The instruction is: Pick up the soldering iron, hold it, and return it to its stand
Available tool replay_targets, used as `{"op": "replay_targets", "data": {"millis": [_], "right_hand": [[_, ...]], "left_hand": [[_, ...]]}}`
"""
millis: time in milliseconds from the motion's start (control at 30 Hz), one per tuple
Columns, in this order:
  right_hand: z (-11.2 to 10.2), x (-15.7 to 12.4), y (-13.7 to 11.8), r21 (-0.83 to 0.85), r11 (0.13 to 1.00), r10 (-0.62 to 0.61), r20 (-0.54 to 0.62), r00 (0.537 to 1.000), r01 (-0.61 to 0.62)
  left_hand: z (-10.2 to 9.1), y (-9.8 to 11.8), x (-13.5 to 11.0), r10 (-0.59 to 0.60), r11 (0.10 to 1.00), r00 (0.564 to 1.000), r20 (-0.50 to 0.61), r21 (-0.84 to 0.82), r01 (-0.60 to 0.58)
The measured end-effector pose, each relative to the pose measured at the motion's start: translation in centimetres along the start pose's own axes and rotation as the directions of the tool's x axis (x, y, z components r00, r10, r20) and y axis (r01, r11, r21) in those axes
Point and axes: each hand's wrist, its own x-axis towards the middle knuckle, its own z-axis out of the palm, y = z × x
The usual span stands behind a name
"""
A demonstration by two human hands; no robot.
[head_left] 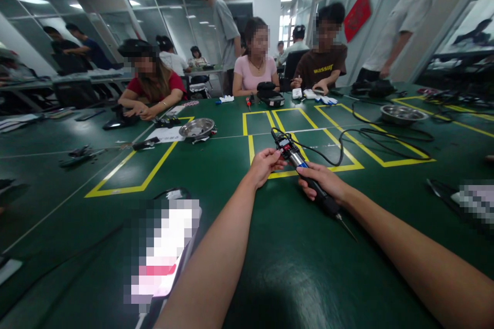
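Your right fingers [306,171] rightly grip the likely hefty, rigid powered screwdriver [325,199] mid-barrel; whether your left fingers [273,156] pinch is unclear.

The right hand [324,180] partly hides the corded tool [324,199].

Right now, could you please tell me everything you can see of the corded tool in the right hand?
The corded tool looks like a slim powered screwdriver: black grip, blue band, shiny metallic section, and a dark end with some red. A thin shaft juts from the other end, pointing toward the wearer and rightward. It slants over the green tabletop. The right hand wraps its middle; the left hand is at the dark end, near the black cord.
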Motion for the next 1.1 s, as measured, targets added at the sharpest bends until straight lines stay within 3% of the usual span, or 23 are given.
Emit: {"op": "replay_targets", "data": {"millis": [867, 1000, 1100], "right_hand": [[-0.1, -0.1, -0.3, -0.018, 0.999, -0.028, -0.010, 1.000, 0.028], [-0.3, 0.2, -0.2, -0.050, 0.997, -0.064, -0.081, 0.995, 0.060], [-1.8, 0.4, -0.5, -0.098, 0.995, -0.046, -0.174, 0.984, 0.029]], "left_hand": [[0.5, -0.4, 0.5, 0.032, 0.994, 0.997, -0.063, 0.110, -0.025], [0.9, -1.0, 0.7, 0.028, 0.967, 0.996, -0.088, 0.256, -0.004], [1.1, -1.2, 0.8, 0.039, 0.941, 0.990, -0.134, 0.338, 0.008]]}}
